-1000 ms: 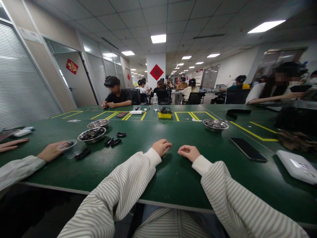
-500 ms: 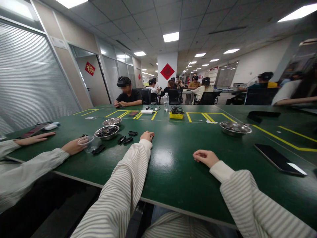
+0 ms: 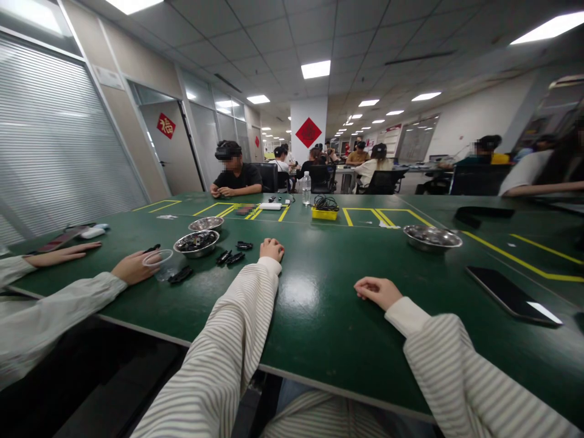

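My left hand (image 3: 272, 250) rests on the green table (image 3: 314, 328), fingers curled together; whatever is under them, if anything, is too small to make out. Just left of it lie several black parts (image 3: 236, 258), beside a metal bowl (image 3: 197, 243) full of similar dark pieces. My right hand (image 3: 378, 292) lies on the table nearer the front edge, its fingers loosely curled together, with no object visible in it. Farther right and back stands another metal bowl (image 3: 432, 238), and a black phone (image 3: 513, 294) lies right of my right hand.
At the left, a co-worker's hand (image 3: 135, 267) is by a clear plastic cup (image 3: 165, 266). A second bowl (image 3: 206, 224), a yellow box with cables (image 3: 324, 214) and a bottle (image 3: 306, 188) stand farther back. A person (image 3: 237, 176) sits across.
The fingers of my left hand have shifted slightly, while the hand stays in the same spot. My right hand looks unchanged.
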Tool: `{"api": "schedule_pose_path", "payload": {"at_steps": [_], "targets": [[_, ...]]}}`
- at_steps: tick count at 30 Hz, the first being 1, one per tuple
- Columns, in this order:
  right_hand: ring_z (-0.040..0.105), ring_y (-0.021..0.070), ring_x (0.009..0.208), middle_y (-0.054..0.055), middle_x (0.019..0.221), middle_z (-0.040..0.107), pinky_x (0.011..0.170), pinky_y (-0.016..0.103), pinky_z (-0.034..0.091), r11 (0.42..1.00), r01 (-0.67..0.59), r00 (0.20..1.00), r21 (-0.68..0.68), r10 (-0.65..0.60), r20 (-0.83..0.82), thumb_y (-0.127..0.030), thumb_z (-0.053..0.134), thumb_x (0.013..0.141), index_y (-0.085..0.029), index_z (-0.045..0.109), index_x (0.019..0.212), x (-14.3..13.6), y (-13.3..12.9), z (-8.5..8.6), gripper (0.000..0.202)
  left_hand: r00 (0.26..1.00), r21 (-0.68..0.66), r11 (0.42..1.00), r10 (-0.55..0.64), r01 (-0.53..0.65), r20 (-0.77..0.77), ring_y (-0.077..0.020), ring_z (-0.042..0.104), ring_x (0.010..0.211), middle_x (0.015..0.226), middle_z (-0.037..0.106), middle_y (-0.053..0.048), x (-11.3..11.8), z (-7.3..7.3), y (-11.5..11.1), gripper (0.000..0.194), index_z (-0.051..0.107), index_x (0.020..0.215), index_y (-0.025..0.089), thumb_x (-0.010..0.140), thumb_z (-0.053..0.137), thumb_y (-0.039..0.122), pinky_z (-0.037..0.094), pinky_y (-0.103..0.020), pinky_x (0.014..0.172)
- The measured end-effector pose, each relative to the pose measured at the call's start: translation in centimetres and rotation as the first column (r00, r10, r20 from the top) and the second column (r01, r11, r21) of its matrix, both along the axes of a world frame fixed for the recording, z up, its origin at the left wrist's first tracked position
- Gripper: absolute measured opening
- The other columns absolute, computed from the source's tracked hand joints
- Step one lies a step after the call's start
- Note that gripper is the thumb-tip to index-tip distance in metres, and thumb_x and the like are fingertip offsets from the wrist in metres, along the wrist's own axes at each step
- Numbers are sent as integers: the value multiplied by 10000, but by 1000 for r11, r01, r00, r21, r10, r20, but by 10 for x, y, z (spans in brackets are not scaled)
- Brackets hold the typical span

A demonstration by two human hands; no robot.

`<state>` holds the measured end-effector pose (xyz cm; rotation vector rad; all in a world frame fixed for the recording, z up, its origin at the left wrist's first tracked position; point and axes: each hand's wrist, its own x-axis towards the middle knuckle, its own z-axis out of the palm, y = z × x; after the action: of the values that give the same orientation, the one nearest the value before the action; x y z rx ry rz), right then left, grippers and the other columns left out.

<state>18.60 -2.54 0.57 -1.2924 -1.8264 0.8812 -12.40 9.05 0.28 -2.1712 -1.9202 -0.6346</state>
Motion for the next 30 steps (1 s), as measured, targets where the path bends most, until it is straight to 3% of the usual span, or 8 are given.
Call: {"api": "schedule_pose_path", "payload": {"at_steps": [5,8,14,17,20,23,27,30], "targets": [[544,124,485,30,542,596,516,243,449,1000,-13,1000,15,13,9,-351,547,600,-140,587,664,-1,-1,1,225,992,39,991,-125,124,16,-229,307,966,905,517,-42,14,4,-8,126,608,745,223,670,529,285,263,-368,786],[542,124,484,33,545,596,509,239,447,999,-11,1000,31,11,14,-351,540,606,-140,587,661,-1,-1,1,224,948,79,947,-315,311,49,-204,352,907,865,538,-40,41,3,-23,155,603,782,217,680,509,287,282,-356,775],[547,129,489,39,557,603,504,234,448,996,46,999,79,-48,18,-356,531,616,-139,590,679,3,2,-2,234,646,18,647,-762,762,48,-136,420,764,769,562,-13,120,-6,-77,207,594,836,210,668,476,181,316,-276,759],[549,132,508,38,570,603,518,234,447,994,50,997,97,-55,46,-358,525,618,-136,586,685,4,3,-3,240,602,-6,602,-798,798,27,-138,416,761,782,551,-14,143,-10,-99,219,596,850,224,667,476,214,323,-265,739],[544,131,523,37,583,603,524,230,440,994,38,994,105,-49,101,-365,508,635,-138,585,697,4,2,-2,247,653,1,654,-756,757,30,-149,409,776,814,537,-17,146,-8,-103,279,568,932,246,672,480,290,328,-274,720],[532,130,534,37,599,605,525,232,425,991,34,979,132,-60,195,-392,473,666,-147,598,719,4,0,2,280,776,41,776,-630,629,38,-170,395,838,854,523,-17,127,-1,-87,307,539,977,265,683,466,317,325,-299,736],[475,110,504,30,629,592,491,226,395,971,-85,942,224,5,335,-414,501,648,-158,616,767,3,-4,5,306,976,91,974,-212,208,39,-227,316,991,1029,463,-45,70,6,-48,305,541,964,232,663,492,246,290,-362,812],[434,95,488,28,658,578,488,221,386,937,-198,911,289,68,406,-414,558,601,-167,619,805,2,-6,5,327,993,24,996,85,-87,83,-258,269,1048,1156,379,-61,24,4,-24,364,506,1019,218,657,494,191,291,-386,825]]}}
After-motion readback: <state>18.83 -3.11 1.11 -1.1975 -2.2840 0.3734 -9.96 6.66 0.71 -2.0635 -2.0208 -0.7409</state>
